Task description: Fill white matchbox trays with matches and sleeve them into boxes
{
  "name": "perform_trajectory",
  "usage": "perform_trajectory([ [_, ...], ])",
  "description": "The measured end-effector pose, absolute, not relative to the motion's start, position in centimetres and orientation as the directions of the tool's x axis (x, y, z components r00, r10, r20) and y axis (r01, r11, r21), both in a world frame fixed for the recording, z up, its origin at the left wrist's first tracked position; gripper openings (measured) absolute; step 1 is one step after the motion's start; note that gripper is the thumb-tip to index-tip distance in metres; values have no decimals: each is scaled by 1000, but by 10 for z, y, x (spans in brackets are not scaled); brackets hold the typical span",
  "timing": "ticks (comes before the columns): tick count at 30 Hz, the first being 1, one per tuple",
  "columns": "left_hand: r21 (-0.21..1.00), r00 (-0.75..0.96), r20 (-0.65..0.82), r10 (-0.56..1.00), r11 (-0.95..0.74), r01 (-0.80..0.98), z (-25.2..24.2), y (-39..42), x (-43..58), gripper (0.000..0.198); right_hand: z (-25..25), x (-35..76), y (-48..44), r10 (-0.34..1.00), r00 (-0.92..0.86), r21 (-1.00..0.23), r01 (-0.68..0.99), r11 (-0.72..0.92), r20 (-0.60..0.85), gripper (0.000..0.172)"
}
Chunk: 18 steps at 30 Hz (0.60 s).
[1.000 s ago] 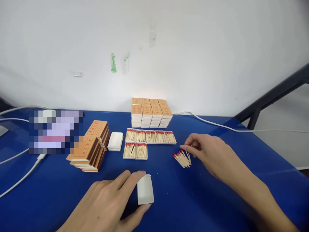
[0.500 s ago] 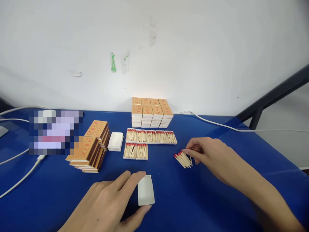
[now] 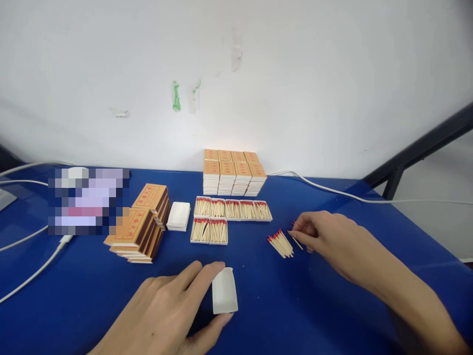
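Observation:
My left hand grips a white matchbox tray at its two short ends, thumb at the near end and fingers at the far end. Nothing lies inside that tray. On the right, my right hand has its thumb and forefinger closed at a single match just beside a loose pile of red-headed matches. A red match head shows by the fingertips; the curled fingers hide the rest. Between the hands and the wall, two rows of trays filled with matches lie on the blue table.
Closed matchboxes are stacked against the wall. At left stand stacks of orange matchbox sleeves, beside a small stack of white trays. A blurred-out object and white cables lie far left. Another cable runs right, near a dark metal bar.
My right hand has moved slightly right, away from the pile, and a single match now shows apart from it. My left hand keeps its grip on the tray.

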<state>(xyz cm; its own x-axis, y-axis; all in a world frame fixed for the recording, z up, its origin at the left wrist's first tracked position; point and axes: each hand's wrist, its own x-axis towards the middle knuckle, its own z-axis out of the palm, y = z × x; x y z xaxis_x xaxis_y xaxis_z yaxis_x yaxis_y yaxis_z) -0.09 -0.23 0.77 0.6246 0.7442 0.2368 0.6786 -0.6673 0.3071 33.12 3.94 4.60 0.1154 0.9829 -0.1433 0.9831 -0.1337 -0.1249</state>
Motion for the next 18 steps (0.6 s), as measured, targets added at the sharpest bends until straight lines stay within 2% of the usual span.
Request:
perform_trajectory([
  [3, 306, 624, 250, 740, -672, 674, 6, -3, -2, 42, 47, 323, 44, 986, 122, -149, 979, -138, -115, 22],
  [8, 324, 609, 260, 749, -662, 676, 8, -3, -1, 37, 49, 324, 45, 988, 97, -217, 969, -121, -118, 33],
  [12, 358, 582, 278, 764, -645, 675, 10, -2, 0, 34, 47, 337, 45, 981, 192, -136, 972, -193, -17, 28],
  [18, 310, 608, 267, 748, -664, 681, 6, -2, -1, 39, 46, 334, 43, 973, 224, -42, 973, -226, -49, 14],
])
